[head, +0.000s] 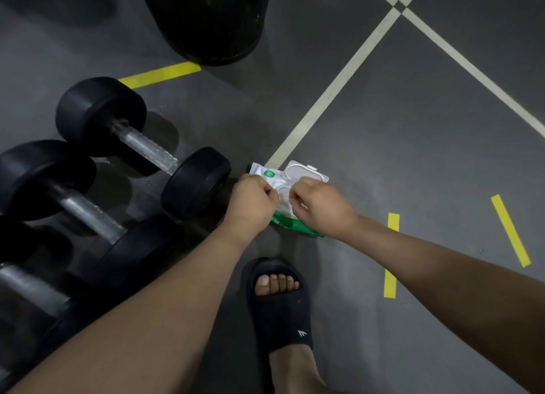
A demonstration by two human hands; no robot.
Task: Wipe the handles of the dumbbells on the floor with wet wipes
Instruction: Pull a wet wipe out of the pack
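Note:
A white and green wet wipe pack [267,174] lies on the grey floor, its plastic flip lid [306,172] standing open. My left hand [253,200] presses on the pack's left side with fingers curled. My right hand [320,208] pinches at the pack's opening; the wipe itself is hidden by my fingers. Three black dumbbells lie side by side at the left: the far dumbbell [144,146] with a bare metal handle, the middle dumbbell [88,214], and the near dumbbell [32,287], partly behind my left forearm.
A large black punching bag [212,19] hangs at the top centre. White lines [333,90] and yellow tape marks [510,228] cross the floor. My foot in a black slide sandal [280,308] stands just below the pack.

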